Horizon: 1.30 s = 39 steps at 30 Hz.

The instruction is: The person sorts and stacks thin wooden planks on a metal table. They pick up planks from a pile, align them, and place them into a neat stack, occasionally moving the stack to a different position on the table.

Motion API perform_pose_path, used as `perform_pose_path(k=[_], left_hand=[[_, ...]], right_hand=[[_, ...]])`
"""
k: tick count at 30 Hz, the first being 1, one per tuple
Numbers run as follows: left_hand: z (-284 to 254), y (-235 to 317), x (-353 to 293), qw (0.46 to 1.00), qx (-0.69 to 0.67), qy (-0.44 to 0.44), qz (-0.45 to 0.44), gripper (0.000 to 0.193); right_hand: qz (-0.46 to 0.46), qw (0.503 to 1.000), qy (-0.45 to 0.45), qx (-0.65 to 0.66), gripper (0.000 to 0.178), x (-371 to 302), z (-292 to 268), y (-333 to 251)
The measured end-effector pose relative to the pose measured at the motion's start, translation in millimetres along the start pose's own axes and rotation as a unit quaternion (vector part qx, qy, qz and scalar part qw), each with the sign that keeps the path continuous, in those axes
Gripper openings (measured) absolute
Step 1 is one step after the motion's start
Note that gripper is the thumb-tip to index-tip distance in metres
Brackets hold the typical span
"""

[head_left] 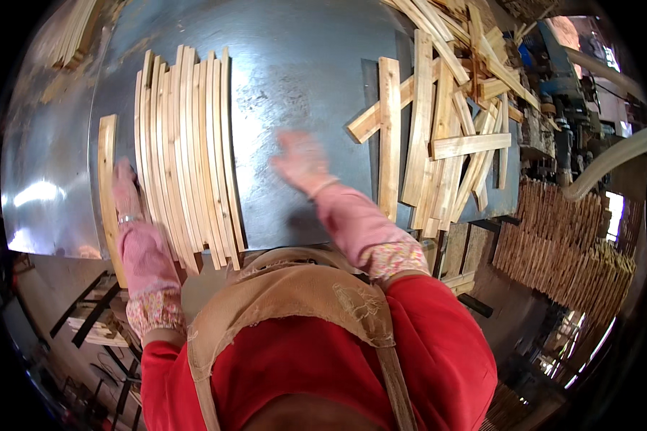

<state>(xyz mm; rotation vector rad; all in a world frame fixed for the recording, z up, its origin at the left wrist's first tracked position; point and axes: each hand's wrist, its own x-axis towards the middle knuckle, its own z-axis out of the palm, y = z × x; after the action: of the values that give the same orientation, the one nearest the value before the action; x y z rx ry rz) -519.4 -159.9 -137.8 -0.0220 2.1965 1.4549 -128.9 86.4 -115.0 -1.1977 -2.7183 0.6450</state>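
Wooden slats (187, 151) lay seemingly mid-alignment; my left hand (125, 190) flanked them, grip unclear; my right hand (300, 161), loosely open, empty, probably needed even side pressure.

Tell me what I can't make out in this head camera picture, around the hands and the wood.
All in the head view:
- Right hand: blurred, so its exact finger positions are unclear.
- Left hand: its palm side is hidden by the hand itself; whether it touches the separate strip is unclear.
- Jumbled pile: lower pieces are covered by upper ones.
- Upper-left strips: far ends cut off by the picture's edge.
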Motion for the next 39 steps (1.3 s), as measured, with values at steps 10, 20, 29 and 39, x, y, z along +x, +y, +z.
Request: perform_pose_path(k=[10,20,29,39], left_hand=[[174.0,30.0,-180.2,0.961,0.041,-0.249,0.113,0.072],[283.8,17.5,-217.5,0.89,0.328,-0.317,-0.032,0.07],[212.2,39.5,-205.5,0.717,0.636,-0.073,0.276,0.081],[290.9,20.3,-288.7,0.839,-0.143,-0.471,-0.231,0.073]], right_hand=[[0.362,0.896,0.042,0.254,0.083,-64.8,-87.2,125.1],[0.339,0.896,0.111,-0.264,0.084,-58.7,-92.4,285.9],[0.4,0.896,0.157,0.115,0.094,-48.4,-120.3,198.9],[0.293,0.936,0.131,0.145,0.101,23.5,-89.1,163.7]])
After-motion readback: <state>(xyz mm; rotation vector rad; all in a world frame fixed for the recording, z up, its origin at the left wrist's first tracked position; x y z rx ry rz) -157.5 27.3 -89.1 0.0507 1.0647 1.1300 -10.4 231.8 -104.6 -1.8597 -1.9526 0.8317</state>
